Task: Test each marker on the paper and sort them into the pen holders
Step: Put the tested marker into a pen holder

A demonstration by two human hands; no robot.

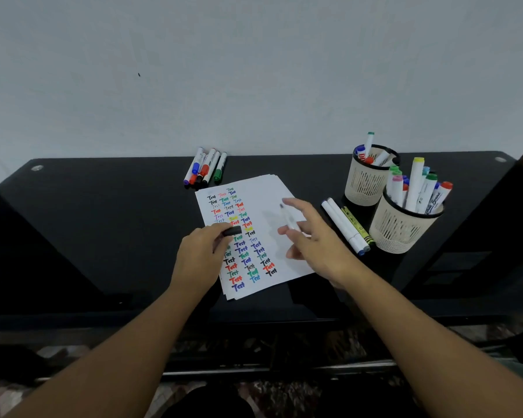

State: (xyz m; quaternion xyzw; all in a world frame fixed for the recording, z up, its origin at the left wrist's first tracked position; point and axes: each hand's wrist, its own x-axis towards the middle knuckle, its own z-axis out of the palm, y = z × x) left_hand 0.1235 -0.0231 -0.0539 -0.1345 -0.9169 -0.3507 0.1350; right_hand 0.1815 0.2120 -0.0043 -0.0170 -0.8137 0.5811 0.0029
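Marker (pixel 288 219) with its cap off is in the right hand (pixel 317 245), over the blank right half of the paper (pixel 280 188), dark tip pointing toward the counter's back edge; it's blurry, so I can't tell if the tip touches the sheet. Right grip is fingers curled round the white barrel. Left hand (pixel 198 257) pinches the black cap (pixel 232 231) over the columns of colored "Test" scribbles.

The paper sits mid-counter (pixel 103 212). A bunch of loose markers (pixel 205 169) lies at the back edge, just behind the paper. Near the right end stand two pen holders, the back one (pixel 367 176) and the front one (pixel 400 224), both with markers standing in them. Three more markers (pixel 346 226) lie flat between the paper and the front holder.
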